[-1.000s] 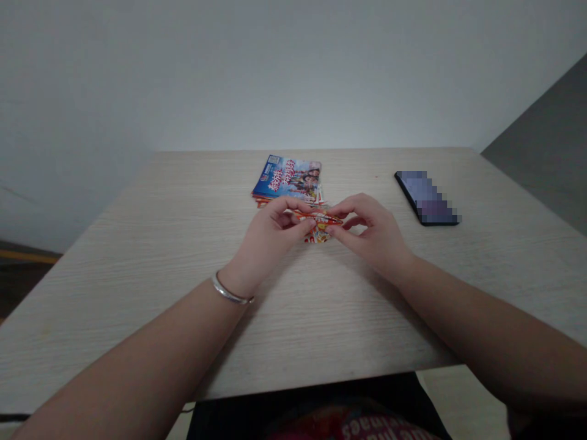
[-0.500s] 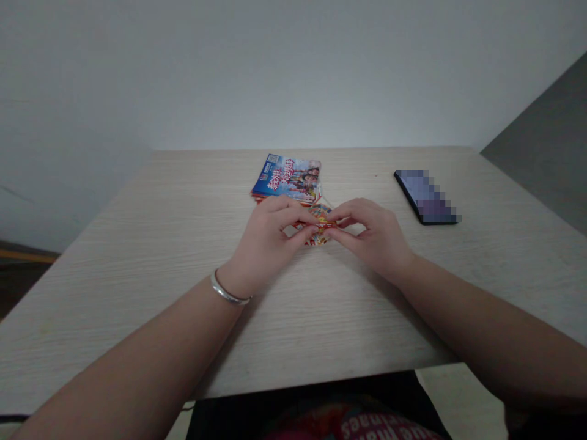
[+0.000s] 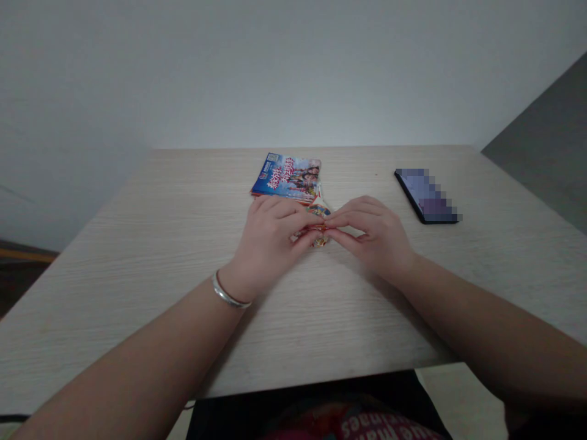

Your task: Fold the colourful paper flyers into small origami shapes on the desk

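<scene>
Between my hands is a small, brightly printed piece of paper [image 3: 320, 209] in red, yellow and green, gathered into a fold in the middle. My left hand [image 3: 275, 241], with a silver bracelet [image 3: 229, 293] at its wrist, pinches the paper from the left between thumb and fingers. From the right, the thumb and fingertips of my right hand [image 3: 373, 237] close on the same fold, and the fingertips of both hands nearly meet. Much of the paper is hidden by the fingers. Just beyond my left hand lies a stack of printed leaflets [image 3: 288, 177], blue on top.
A black phone [image 3: 424, 195] with a blurred screen lies on the right of the pale wooden table [image 3: 151, 244]. A plain wall [image 3: 293, 73] rises behind the table's far edge. At the lower left there is a dark cable [image 3: 13, 418].
My fingertips have come closer together on the fold, and less of the paper shows between them. My right hand has shifted slightly left. The leaflets and phone have stayed put.
</scene>
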A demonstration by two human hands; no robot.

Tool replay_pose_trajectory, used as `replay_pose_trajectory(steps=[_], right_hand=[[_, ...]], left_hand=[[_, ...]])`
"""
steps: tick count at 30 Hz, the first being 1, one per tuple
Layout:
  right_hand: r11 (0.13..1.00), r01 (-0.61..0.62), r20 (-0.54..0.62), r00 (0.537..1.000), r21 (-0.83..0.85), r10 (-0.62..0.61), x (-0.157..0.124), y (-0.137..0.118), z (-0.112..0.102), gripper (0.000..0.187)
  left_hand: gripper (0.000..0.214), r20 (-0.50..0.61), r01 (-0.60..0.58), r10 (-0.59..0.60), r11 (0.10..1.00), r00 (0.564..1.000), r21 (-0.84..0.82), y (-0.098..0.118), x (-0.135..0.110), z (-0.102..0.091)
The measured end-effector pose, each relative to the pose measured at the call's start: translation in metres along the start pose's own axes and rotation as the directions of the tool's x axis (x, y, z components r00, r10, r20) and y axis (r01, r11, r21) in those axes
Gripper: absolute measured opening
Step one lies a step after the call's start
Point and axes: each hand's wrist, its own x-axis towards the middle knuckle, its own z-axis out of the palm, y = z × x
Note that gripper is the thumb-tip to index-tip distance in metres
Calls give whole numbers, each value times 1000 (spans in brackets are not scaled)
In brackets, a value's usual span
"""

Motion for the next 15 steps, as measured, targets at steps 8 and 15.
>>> replay_pose_trajectory(steps=[8, 15], right_hand=[[999, 4, 2, 1000, -40, -3, 1, 0, -1, 6], [997, 49, 15, 999, -61, -48, 2, 1, -2, 3]], left_hand=[[12, -35, -30, 32, 999, 999, 39, 2, 1, -2], [12, 20, -42, 40, 992, 999, 123, 3, 0, -3]])
